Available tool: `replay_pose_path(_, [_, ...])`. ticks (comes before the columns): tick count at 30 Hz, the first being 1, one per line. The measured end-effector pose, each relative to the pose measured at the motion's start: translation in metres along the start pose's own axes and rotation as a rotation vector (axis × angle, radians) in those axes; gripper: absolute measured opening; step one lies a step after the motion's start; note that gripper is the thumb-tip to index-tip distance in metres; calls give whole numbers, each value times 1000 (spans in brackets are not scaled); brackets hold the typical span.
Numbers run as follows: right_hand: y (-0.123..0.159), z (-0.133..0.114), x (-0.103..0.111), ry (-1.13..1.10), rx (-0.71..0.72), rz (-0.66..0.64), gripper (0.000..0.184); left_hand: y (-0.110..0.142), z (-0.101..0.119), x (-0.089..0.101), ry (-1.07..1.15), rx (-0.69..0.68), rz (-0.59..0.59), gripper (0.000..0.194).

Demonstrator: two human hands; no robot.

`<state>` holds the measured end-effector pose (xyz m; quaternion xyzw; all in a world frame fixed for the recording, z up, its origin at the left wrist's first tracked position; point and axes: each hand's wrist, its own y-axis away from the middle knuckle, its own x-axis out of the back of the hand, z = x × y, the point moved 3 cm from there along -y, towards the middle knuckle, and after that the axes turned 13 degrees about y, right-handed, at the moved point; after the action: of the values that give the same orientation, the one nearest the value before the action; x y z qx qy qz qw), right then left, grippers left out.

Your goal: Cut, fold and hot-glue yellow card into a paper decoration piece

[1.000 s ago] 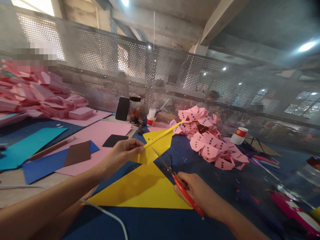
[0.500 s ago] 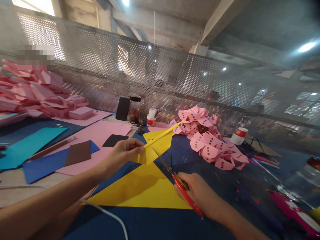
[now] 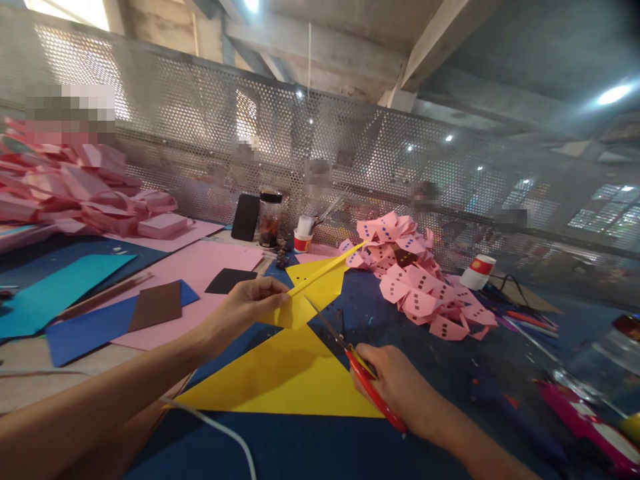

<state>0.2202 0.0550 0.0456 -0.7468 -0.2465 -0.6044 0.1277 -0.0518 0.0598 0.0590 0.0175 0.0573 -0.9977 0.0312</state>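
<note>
Between the thumb and fingers of my left hand [image 3: 263, 298] is a narrow yellow paper strip [image 3: 327, 270], slanting up to the right. My right hand [image 3: 387, 380] grips red-handled scissors [image 3: 363, 373], their blades pointing up and left toward the strip's lower end. Under the hands lies yellow paper [image 3: 295, 377], a large triangular part nearest me and a smaller piece [image 3: 327, 287] beyond it, partly covered by the strip. Whether these parts are joined is hard to make out. The far end of the strip reaches the pink folded papers [image 3: 417, 297] with dark square marks.
Pink sheets [image 3: 210, 260], a brown card [image 3: 156, 307], blue paper [image 3: 90, 330] and teal paper [image 3: 65, 293] lie left. Behind stand a phone [image 3: 245, 217], a jar [image 3: 270, 220] and a paper cup [image 3: 303, 240]. A white cable [image 3: 220, 427] crosses the near edge.
</note>
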Motion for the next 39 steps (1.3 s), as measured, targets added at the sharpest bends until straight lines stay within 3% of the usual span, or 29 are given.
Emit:
replay_pose_path(15, [-2, 4, -4, -41, 37, 7, 16, 2, 2, 0, 37, 21, 5, 41])
replay_pose_path(28, [-1, 4, -5, -43, 89, 11, 18, -3, -13, 7, 147, 50, -57, 24])
replay_pose_path(39, [-1, 3, -2, -6, 74, 14, 16, -3, -9, 5, 167, 98, -41, 29])
